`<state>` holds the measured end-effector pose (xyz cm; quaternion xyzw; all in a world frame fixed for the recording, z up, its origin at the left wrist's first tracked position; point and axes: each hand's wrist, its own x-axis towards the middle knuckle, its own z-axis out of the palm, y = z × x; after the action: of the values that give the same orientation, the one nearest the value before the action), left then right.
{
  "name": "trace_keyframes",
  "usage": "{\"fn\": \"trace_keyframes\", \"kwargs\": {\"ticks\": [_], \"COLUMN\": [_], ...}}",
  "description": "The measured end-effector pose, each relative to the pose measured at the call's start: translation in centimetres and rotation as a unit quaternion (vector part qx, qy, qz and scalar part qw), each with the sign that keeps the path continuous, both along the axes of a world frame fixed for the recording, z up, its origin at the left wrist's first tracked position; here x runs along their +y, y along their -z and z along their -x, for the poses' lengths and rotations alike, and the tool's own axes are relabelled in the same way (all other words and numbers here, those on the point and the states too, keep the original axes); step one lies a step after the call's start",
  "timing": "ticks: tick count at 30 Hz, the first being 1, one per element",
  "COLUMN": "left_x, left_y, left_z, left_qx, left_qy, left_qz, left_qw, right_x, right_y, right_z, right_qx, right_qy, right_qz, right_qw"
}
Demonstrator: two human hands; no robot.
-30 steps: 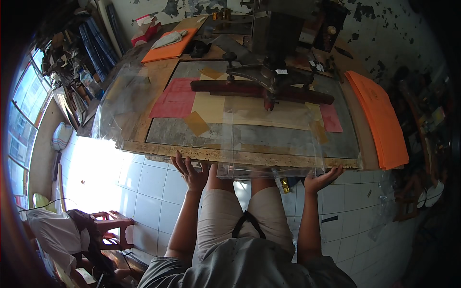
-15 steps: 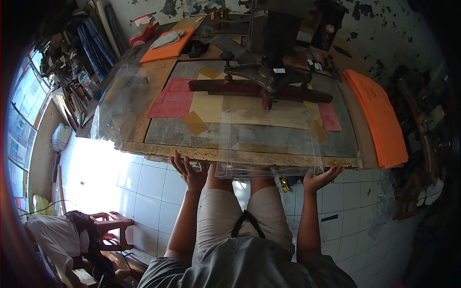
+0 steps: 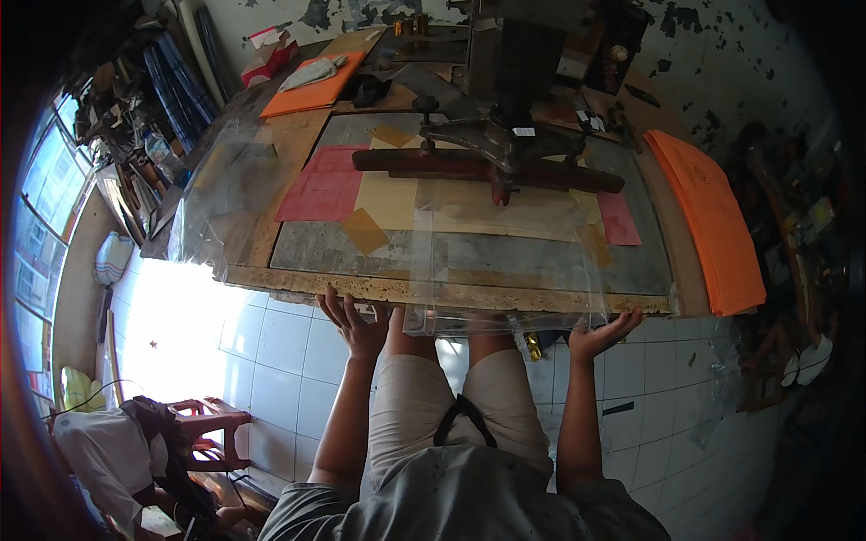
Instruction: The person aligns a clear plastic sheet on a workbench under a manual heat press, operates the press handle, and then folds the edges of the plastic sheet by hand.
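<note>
Both hands are raised palm-up with fingers spread at the near edge of the workbench, under a clear plastic sheet that overhangs that edge. The left hand sits below the sheet's left corner, the right hand below its right; whether either actually touches the film is hard to make out, since its transparent edges almost vanish. A dark press arm crosses the bench's far half, partly hiding the yellow and pink paper pieces beneath. A stack of orange sheets lies along the right edge
</note>
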<state>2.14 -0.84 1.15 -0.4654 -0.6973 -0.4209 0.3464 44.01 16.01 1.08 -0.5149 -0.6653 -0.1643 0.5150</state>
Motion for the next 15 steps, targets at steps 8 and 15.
{"fn": "trace_keyframes", "kwargs": {"ticks": [8,15], "left_x": [-0.1,-0.7], "left_y": [0.0,-0.2], "left_z": [0.0,0.0], "left_qx": [-0.003,-0.015], "left_qy": [-0.003,0.012], "left_qz": [-0.001,0.011], "left_qw": [1.0,1.0], "right_x": [-0.3,-0.8], "right_y": [-0.4,-1.1], "right_z": [0.1,0.5], "right_qx": [-0.007,-0.012], "right_qy": [-0.001,-0.001], "right_qz": [-0.001,-0.01], "right_qw": [1.0,1.0]}}
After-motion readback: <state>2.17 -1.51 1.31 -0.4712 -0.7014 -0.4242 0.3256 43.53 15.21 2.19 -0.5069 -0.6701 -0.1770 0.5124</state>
